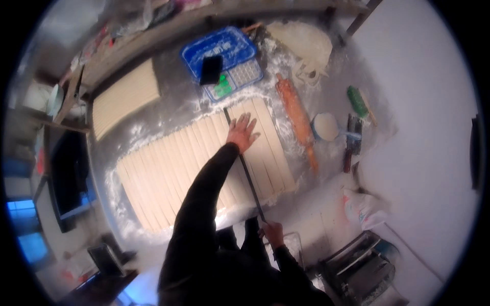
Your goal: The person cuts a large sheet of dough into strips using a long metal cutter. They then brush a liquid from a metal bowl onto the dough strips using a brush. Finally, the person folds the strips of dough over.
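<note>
Cream dough sheet [163, 173], in parallel strips: flat on the floured desk [173, 97], along its near edge. Long dark bar [247, 171], one, blade-like: laid across the sheet, projecting past the near edge. Left hand [242, 135]: grip wide, fingers spread over the bar's far half. Right hand [274, 233]: grip closed around the bar's near end, beyond the near edge.

Risks, in my judgement: bar skewing under uneven pressure from the hands, giving a slanted strip; strips dragging where flour lies thin; left fingers nicked, should the bar be sharp, which I cannot tell.

Surroundings: rolling pin [295, 109], just beside the sheet's right side, likeliest obstacle to rightward moves. Blue scale [219, 51] bearing a dark phone [211, 70]: toward the far edge, crowding the bar's tip. Second strip batch [127, 94]: far left corner. Loose dough [306, 43]: far right corner. Powder-filled scoop [326, 126], green brush [358, 101]: toward the right edge.
</note>
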### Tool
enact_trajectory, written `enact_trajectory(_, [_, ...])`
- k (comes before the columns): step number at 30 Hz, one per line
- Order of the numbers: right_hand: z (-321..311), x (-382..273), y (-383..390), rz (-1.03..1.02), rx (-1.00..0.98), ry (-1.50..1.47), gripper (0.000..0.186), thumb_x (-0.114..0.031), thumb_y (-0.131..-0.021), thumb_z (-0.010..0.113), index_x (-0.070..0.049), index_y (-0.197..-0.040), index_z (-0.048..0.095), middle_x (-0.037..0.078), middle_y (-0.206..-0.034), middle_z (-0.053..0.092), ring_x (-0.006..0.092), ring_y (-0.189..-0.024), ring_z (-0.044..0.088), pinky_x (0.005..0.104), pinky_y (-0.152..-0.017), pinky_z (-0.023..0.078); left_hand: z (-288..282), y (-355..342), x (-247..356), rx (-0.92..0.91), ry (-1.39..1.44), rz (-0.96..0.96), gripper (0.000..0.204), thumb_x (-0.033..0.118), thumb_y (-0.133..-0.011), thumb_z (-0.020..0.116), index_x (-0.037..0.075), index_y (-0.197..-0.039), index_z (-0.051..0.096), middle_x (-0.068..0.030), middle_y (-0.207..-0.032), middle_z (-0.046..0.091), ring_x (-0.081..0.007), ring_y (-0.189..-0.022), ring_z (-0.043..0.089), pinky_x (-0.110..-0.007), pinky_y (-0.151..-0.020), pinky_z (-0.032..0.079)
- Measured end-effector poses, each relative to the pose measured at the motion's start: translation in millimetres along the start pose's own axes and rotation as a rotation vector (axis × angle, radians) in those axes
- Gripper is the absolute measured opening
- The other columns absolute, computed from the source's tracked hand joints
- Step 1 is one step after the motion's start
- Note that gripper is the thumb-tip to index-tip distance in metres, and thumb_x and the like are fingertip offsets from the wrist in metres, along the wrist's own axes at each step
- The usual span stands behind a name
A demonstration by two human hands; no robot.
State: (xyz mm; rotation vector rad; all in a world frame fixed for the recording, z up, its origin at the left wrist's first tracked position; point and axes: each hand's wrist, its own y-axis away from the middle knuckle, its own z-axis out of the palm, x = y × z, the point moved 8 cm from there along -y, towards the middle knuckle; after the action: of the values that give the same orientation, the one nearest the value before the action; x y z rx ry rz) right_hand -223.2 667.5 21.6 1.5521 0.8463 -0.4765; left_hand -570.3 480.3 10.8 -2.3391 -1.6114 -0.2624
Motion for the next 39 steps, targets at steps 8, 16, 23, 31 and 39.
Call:
enact_trajectory(8, [12,44,-29,0.135,-0.019,-0.035,0.028,-0.022,-0.092,0.058,0.003,-0.08,0.065,0.01,-0.064,0.066,0.015,-0.052,0.063,0.0277,-0.049,0.049,-2,1,3,0.037,-0.022,-0.006,0.065,0.043,-0.094,0.052,0.013,-0.148,0.034,-0.0155,-0.157,0.023,-0.0337,-0.145,0.022,-0.056,-0.113,0.021])
enact_trajectory(16, [15,40,-28,0.057,0.101,0.114,0.028,-0.025,-0.091,0.06,0.0,-0.08,0.067,0.008,-0.057,0.062,0.0154,-0.048,0.061,0.0319,-0.049,0.048,-7,-3,3,0.013,-0.037,-0.015,0.066,0.044,-0.093,0.051,0.011,-0.148,0.034,-0.0165,-0.157,0.022,-0.034,-0.145,0.022,-0.056,-0.113,0.02])
enact_trajectory(23, [-23,-18,12,-0.009,0.156,-0.068,0.021,-0.018,-0.09,0.063,0.003,-0.088,0.069,0.006,-0.063,0.064,0.0101,-0.05,0.058,0.0257,-0.048,0.047,-28,-10,26,0.071,0.093,0.025,0.071,0.044,-0.093,0.051,0.012,-0.151,0.028,-0.0177,-0.157,0.022,-0.0362,-0.145,0.02,-0.055,-0.115,0.016])
enact_trajectory(31, [-49,-29,-10,-0.057,0.061,-0.015,0.027,-0.019,-0.09,0.062,0.003,-0.076,0.065,0.009,-0.06,0.064,0.0129,-0.049,0.061,0.0284,-0.047,0.049,4,-41,33,-0.037,0.028,-0.025,0.068,0.051,-0.094,0.045,0.013,-0.15,0.031,-0.0173,-0.157,0.023,-0.0346,-0.144,0.023,-0.054,-0.115,0.018])
enact_trajectory(39, [-42,-4,-26,0.081,0.069,-0.003,0.028,-0.022,-0.091,0.063,0.002,-0.076,0.065,0.008,-0.06,0.064,0.0124,-0.048,0.06,0.0276,-0.047,0.048,13,-39,31,0.04,0.024,-0.028,0.067,0.044,-0.091,0.053,0.013,-0.148,0.035,-0.0172,-0.156,0.024,-0.0344,-0.143,0.025,-0.055,-0.113,0.02])
